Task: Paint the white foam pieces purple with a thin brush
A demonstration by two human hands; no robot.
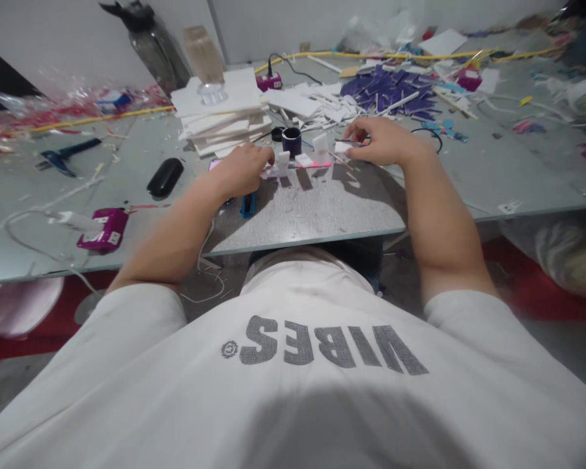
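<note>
My left hand (241,170) rests on the grey board (312,208), fingers curled down beside a small white foam piece (283,161) that stands upright. My right hand (378,140) is closed in a pinch on a small flat white piece (342,147) at the board's far edge. Between the two hands stand another upright white piece (321,146) and a flat white bit (303,159) on a pink strip (317,165). A small dark purple cup (292,140) stands just behind them. What the left fingers hold, if anything, is hidden.
A stack of white foam sheets (224,114) lies behind the left hand, purple cut pieces (390,88) behind the right. A black case (165,177), a magenta glue gun (105,229), a blue tool (63,156), a dark bottle (151,42) and cables lie about.
</note>
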